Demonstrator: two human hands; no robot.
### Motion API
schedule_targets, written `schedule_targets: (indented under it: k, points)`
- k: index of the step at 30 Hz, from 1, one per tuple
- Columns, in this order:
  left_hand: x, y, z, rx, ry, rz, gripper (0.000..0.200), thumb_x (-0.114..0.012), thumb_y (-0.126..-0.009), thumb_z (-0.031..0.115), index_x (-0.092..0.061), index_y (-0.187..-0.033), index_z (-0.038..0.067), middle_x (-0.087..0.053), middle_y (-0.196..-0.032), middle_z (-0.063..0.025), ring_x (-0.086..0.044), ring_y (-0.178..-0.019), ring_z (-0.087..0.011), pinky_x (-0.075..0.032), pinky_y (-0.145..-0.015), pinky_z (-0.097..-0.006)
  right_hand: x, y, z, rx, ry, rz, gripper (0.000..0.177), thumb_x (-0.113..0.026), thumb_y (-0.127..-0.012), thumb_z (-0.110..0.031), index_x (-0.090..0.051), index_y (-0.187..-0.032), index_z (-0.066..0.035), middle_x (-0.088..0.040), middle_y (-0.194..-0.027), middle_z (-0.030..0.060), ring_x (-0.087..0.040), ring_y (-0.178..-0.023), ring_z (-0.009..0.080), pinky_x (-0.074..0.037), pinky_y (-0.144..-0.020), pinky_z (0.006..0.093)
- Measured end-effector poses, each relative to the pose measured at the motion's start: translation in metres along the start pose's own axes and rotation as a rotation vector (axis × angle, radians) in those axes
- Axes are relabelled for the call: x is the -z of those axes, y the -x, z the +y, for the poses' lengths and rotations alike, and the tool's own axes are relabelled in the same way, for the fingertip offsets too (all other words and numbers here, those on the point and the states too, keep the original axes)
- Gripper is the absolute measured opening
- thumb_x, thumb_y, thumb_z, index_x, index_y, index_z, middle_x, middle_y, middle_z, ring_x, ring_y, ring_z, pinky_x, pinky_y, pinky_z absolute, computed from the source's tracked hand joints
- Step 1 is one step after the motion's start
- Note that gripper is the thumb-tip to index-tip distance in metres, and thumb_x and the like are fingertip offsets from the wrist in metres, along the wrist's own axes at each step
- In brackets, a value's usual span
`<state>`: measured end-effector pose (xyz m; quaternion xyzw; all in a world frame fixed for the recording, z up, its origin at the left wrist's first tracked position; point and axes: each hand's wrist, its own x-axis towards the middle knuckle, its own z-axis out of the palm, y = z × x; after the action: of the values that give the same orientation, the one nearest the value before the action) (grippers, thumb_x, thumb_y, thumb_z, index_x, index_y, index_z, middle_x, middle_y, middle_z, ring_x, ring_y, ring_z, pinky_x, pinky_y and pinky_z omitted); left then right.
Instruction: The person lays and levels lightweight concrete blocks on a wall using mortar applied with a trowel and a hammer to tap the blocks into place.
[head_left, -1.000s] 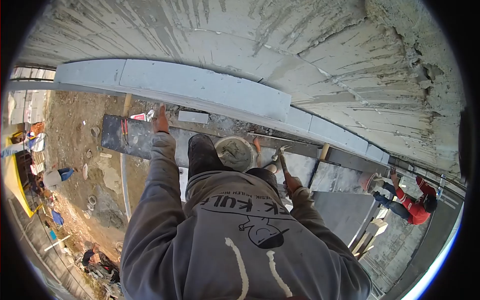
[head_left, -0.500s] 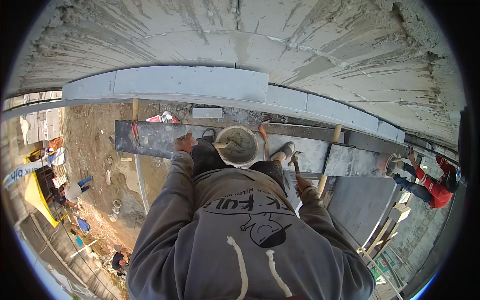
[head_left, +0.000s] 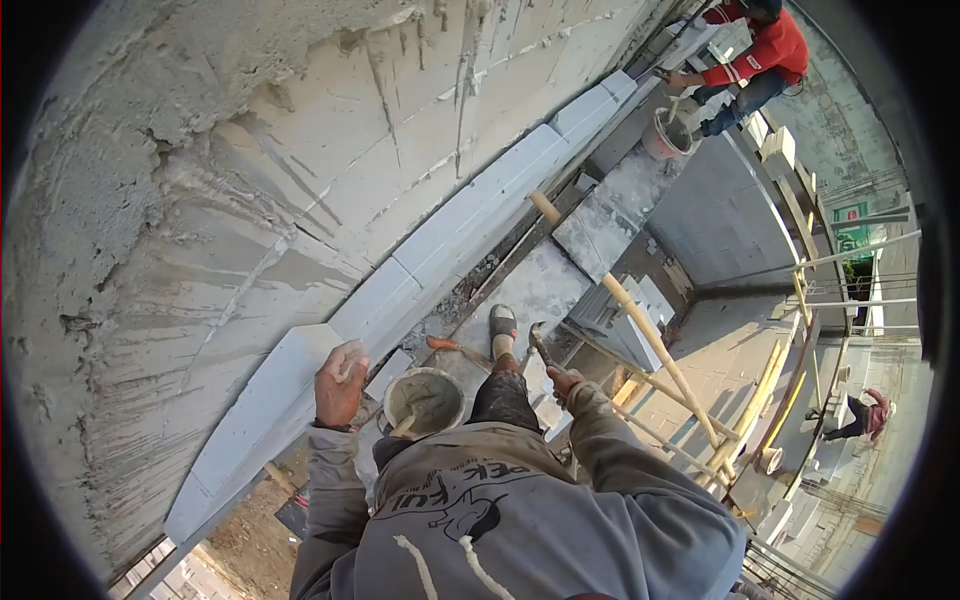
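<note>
My left hand (head_left: 341, 384) is at the end of a raised pale block (head_left: 270, 395) on the wall's ledge, its fingers partly spread and nothing visible in them. Just below and right of it is a bucket (head_left: 424, 402) of grey mortar with a tool handle sticking out. My right hand (head_left: 566, 386) is closed round the handle of a hammer-like tool (head_left: 541, 345), whose metal head points up and away from me. An orange-handled tool (head_left: 455, 347) lies on the plank (head_left: 530, 290) near my foot.
A row of pale blocks (head_left: 470, 215) runs along the wall. Wooden poles (head_left: 655, 345) cross the scaffold at the right. A co-worker in red (head_left: 770, 55) bends by another bucket (head_left: 668, 135) at the top right. Another person (head_left: 858, 417) is lower, far right.
The view has swung towards the right along the wall. My left hand has moved from beside my knee up to the blocks. My right hand still holds the tool.
</note>
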<state>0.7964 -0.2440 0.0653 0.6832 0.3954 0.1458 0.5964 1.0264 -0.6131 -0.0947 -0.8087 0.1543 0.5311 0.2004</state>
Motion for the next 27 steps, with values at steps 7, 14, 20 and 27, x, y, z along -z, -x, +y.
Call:
schedule_targets:
  k: [7, 14, 20, 27]
  points:
    - [-0.055, -0.070, 0.190, -0.797, -0.514, 0.310, 0.027, -0.049, -0.084, 0.002, -0.052, -0.110, -0.007, -0.054, -0.115, -0.0200, -0.049, -0.111, -0.0293, -0.035, -0.096, -0.0376, 0.016, -0.040, 0.027, -0.208, -0.367, -0.012, 0.044, -0.051, -0.083, -0.048, -0.056, -0.087, -0.004, -0.050, -0.063, 0.0074, -0.051, -0.052, 0.0217, -0.040, -0.044, 0.0406]
    - [-0.126, -0.129, 0.277, -1.201, -0.739, 0.762, 0.038, -0.052, -0.085, 0.008, -0.046, -0.120, -0.003, -0.039, -0.132, -0.0200, -0.041, -0.119, -0.0326, -0.030, -0.100, -0.0455, 0.000, -0.271, 0.112, -0.132, -0.141, -0.030, 0.041, -0.049, -0.086, -0.044, -0.056, -0.104, -0.009, -0.056, -0.075, 0.0085, -0.054, -0.057, 0.0212, -0.041, -0.047, 0.0377]
    - [-0.120, -0.190, 0.308, -0.965, -0.895, 1.302, 0.058, -0.049, -0.088, 0.032, -0.032, -0.135, 0.003, -0.025, -0.142, -0.0193, -0.018, -0.132, -0.0354, -0.013, -0.105, -0.0517, 0.120, -0.163, 0.006, -0.037, 0.190, -0.164, 0.057, -0.037, -0.083, -0.050, -0.055, -0.118, -0.009, -0.053, -0.122, 0.0157, -0.047, -0.118, 0.0299, -0.036, -0.097, 0.0373]
    - [-0.091, -0.212, 0.290, -0.873, -1.149, 1.469, 0.066, -0.036, -0.088, 0.051, -0.025, -0.141, 0.012, -0.022, -0.146, -0.0113, -0.012, -0.136, -0.0316, -0.002, -0.105, -0.0549, 0.191, -0.116, -0.024, 0.111, 0.208, -0.057, 0.057, -0.044, -0.082, -0.051, -0.059, -0.105, -0.002, -0.058, -0.098, 0.0165, -0.054, -0.090, 0.0288, -0.042, -0.078, 0.0381]
